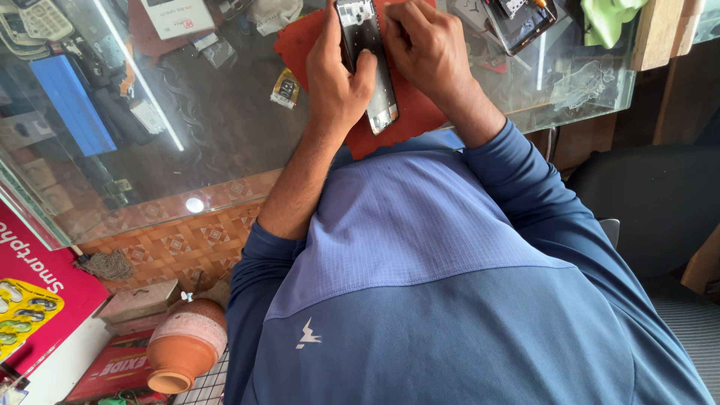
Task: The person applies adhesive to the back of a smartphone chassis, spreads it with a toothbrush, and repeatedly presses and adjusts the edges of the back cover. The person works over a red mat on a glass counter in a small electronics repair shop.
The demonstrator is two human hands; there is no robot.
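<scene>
An opened smartphone body (367,52) with its back off lies lengthwise on a red mat (409,112) on the glass counter (225,127). My left hand (337,75) grips its left edge, thumb pressed across the lower part of the frame. My right hand (424,45) rests on the phone's right side with the fingers curled at its upper edge; whether it pinches a small tool is hidden. Both blue sleeves are pushed up my forearms.
Another dismantled phone (521,22) and a green cloth (607,19) lie at the back right. A small yellow-black packet (285,88) sits left of the mat. Calculators (34,22) are at the far left. A clay pot (184,345) and boxes stand on the floor below.
</scene>
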